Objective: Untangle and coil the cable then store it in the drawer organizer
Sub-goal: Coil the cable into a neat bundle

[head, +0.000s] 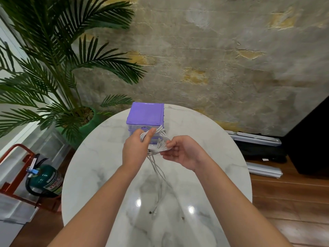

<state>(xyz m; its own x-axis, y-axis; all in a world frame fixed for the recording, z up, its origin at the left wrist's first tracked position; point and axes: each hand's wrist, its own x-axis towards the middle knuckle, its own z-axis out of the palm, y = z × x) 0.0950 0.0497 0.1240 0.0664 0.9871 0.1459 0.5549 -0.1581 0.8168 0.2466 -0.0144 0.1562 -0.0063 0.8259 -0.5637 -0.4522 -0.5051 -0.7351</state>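
**Obs. 1:** Cable [161, 139], white, is held in the air above the round marble table [92, 166], in front of the purple drawer organizer [145, 114]. Several loops are bunched between the two hands; loose strands hang down from the bunch towards the tabletop, their ends near the table's front part.

**Obs. 2:** Left hand [136, 148]?

**Obs. 1:** Closed around the left side of the loops, thumb up over the strands, fingers wrapped behind. Right hand [181, 151] pinches the right side of the bunch between thumb and fingertips, palm turned towards the camera.

**Obs. 2:** Organizer condition?

**Obs. 1:** It stands at the far edge of the table, solid purple top, clear drawer fronts below. The hands and cable cover most of the fronts, so whether any drawer is pulled out cannot be told.

**Obs. 2:** Surroundings?

**Obs. 1:** Palm plant [53, 65] in a green pot [87, 125] left of the table, against a rough plastered wall [213, 59]. Green fire extinguisher [48, 180] on a red stand at lower left. Wooden floor [293, 202] to the right.
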